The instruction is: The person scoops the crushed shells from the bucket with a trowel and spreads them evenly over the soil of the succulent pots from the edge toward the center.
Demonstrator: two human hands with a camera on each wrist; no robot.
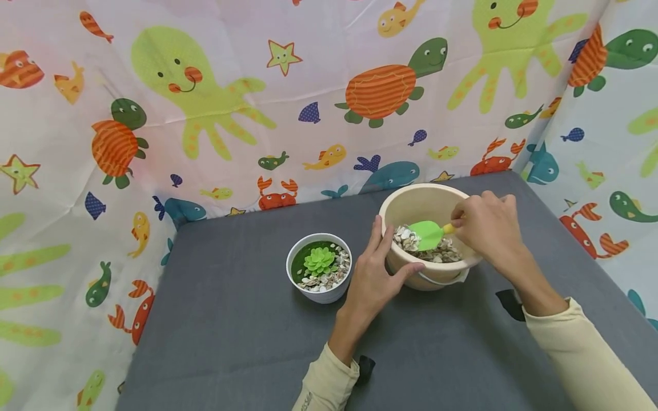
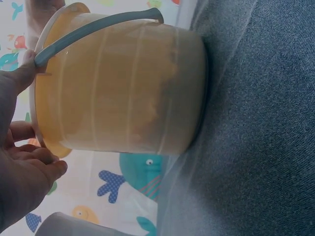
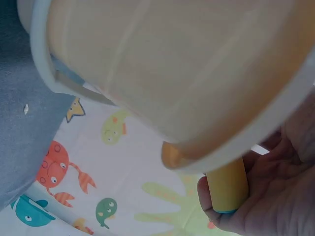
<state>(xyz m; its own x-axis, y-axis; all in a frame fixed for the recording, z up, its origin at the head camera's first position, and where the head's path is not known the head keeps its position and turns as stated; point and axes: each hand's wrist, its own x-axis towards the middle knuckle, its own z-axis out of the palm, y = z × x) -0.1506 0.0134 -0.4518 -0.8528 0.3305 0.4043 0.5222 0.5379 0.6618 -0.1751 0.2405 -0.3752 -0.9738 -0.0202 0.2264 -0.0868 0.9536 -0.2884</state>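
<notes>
A cream plastic bucket [image 1: 426, 279] with a handle stands on the grey surface, with small pale shell-like pieces [image 1: 446, 251] inside. My right hand [image 1: 488, 222] grips the yellow handle of a small toy shovel [image 1: 428, 234], whose green blade lies inside the bucket, by the pieces. In the right wrist view, the yellow handle [image 3: 227, 189] shows in the curled fingers below the rim. My left hand [image 1: 372, 277] holds the bucket's near left rim, thumb and fingers spread along it. The left wrist view has its thumb [image 2: 24, 73] at the rim beside the bucket handle.
Left of the bucket stands a white pot [image 1: 324, 295] with a green artificial succulent [image 1: 319, 261], a green base and similar pale pieces. A sea-animal printed curtain [image 1: 319, 74] hangs behind and at the sides of the grey cloth-covered surface [image 1: 231, 319].
</notes>
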